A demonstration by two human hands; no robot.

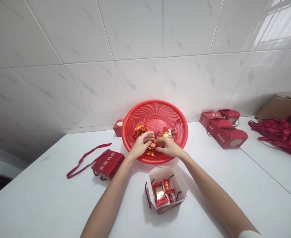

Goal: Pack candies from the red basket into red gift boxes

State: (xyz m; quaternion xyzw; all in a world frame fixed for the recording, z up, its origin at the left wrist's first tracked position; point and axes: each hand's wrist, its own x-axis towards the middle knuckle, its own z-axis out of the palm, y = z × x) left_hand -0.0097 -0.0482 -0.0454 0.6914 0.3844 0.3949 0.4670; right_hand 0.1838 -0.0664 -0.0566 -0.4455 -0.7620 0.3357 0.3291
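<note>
Both of my hands are inside a red plastic colander (155, 103), over red-and-gold wrapped candies (168, 133). My left hand (142, 145) has its thumb and fingers apart, and nothing shows in its grip. My right hand (169, 147) has its fingers curled down among the candies; what its fingertips hold, if anything, is hidden. Just in front of the colander stands an open favor box (180, 180), white inside, with wrapped candies (160, 194) in it and a dark red cord at its left side.
A closed red favor box (109, 163) lies on the left beside a loose ribbon (79, 162). A small red box (118, 128) stands behind the colander. Several red boxes (228, 134), a heap of dark red ribbons (280, 135) and a cardboard box (279, 106) are at the right, along the tiled wall.
</note>
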